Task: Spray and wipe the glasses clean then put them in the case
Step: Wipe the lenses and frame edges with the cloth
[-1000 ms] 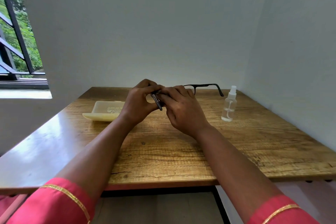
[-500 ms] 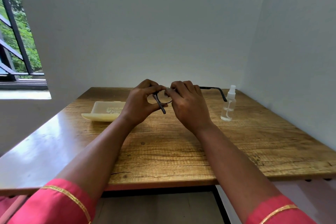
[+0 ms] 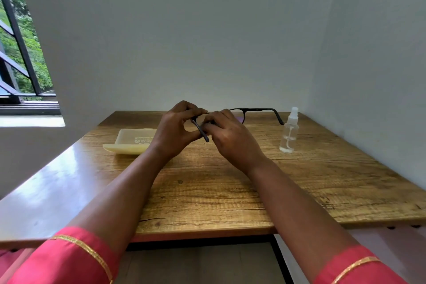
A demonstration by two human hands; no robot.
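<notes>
Black-framed glasses (image 3: 255,110) are held up over the middle of the wooden table (image 3: 230,191). My left hand (image 3: 175,129) pinches the frame at its left end, where one temple arm hangs down between my hands. My right hand (image 3: 230,136) grips the left lens area with curled fingers; whether a cloth lies under them I cannot tell. The right lens rim and the other temple arm stick out to the right. A pale yellow glasses case (image 3: 131,140) lies open on the table to the left of my hands. A small clear spray bottle (image 3: 289,131) stands upright to the right.
Grey walls close the table in at the back and right. A window with black bars (image 3: 20,53) is at the left. The table's front edge (image 3: 207,230) runs below my forearms.
The glasses and both hands shifted slightly; the right hand's fingers moved over the left lens while the left hand kept its pinch. Case and bottle stayed put.
</notes>
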